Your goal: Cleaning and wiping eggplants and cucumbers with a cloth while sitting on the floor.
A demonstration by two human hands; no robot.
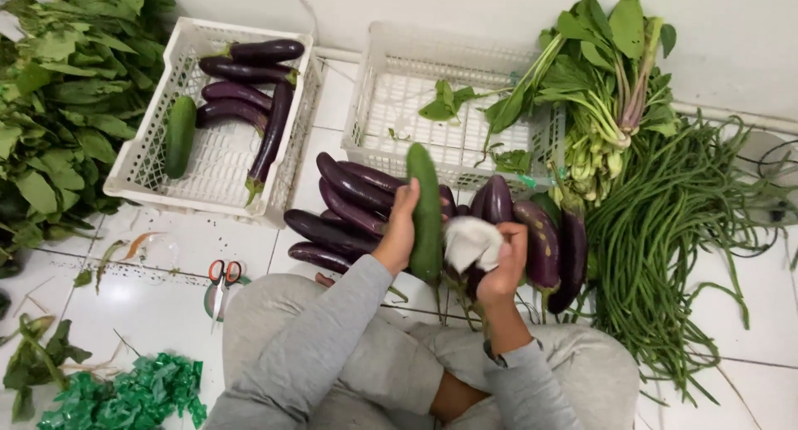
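Observation:
My left hand (397,230) grips a long green cucumber (426,210), held upright above my lap. My right hand (504,259) holds a crumpled white cloth (468,240) pressed against the cucumber's lower right side. Behind both hands lies a pile of purple eggplants (349,201) on the white tiled floor. More eggplants (544,243) lie to the right of the cloth.
A white crate (141,160) at the left holds several eggplants and one cucumber (179,136). A second white crate (391,106) holds a few leaves. Leafy greens (607,72) and long beans (673,230) lie right; greens (58,106) left. Scissors (221,282) and green ties (133,395) lie near my knee.

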